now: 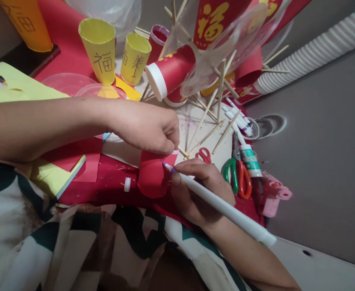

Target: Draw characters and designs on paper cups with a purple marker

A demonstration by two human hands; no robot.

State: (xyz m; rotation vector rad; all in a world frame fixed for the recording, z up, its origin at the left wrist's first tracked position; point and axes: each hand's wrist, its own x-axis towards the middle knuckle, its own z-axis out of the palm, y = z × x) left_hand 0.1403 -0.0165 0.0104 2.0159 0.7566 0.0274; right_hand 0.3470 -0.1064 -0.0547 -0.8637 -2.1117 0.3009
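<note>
A red paper cup point(152, 176) lies in front of me at the near side of the table. My left hand point(147, 125) is closed at its far end, fingers curled over the rim; the fingertips are partly hidden. In my right hand point(200, 190) is a white marker point(226, 208), pinched between thumb and fingers. Its purple tip touches or hovers close to the cup's side; I cannot tell which. Beyond my right hand are small red-handled scissors point(203, 154). A short white cap-like piece point(127, 184) rests left of the cup.
Yellow paper cups point(104, 60) with drawn characters stand at the back. Red and white cups point(174, 72), clear plastic lids and wooden sticks point(204, 117) crowd the far side. Green- and orange-handled scissors point(238, 178), a glue bottle point(250, 160) and a pink glue gun point(276, 196) lie right.
</note>
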